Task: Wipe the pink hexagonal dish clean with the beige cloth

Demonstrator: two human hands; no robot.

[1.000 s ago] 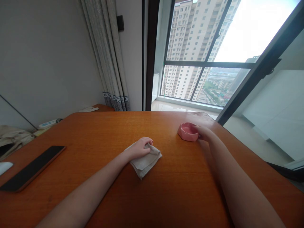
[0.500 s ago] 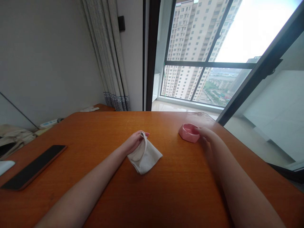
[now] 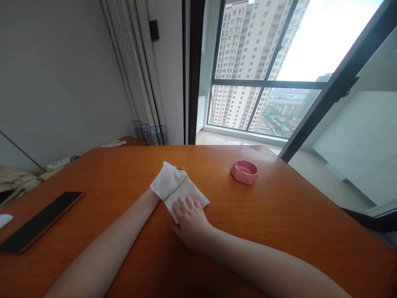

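Note:
A white cloth point(image 3: 173, 186) lies creased in the middle of the table, its upper left part draped over my left hand point(image 3: 180, 168). Only reddish fingertips of that hand show past the far edge of the fabric, so its grip is hidden. My right hand point(image 3: 192, 223) rests palm down on the near right part of the cloth, fingers spread and holding nothing. To the right, apart from both hands, stands a pink angular bowl point(image 3: 245, 173) with a round hollow.
The brown wooden table point(image 3: 263, 240) runs back toward a tall window point(image 3: 257, 82). A long black flat slab point(image 3: 43, 221) lies at the left, with a white object point(image 3: 4, 220) by it. Behind are a grey curtain point(image 3: 136, 70) and a power strip point(image 3: 58, 162).
My right hand has let go of the pink bowl and moved left onto the cloth. A flap of the cloth now covers my left hand. The view has shifted slightly.

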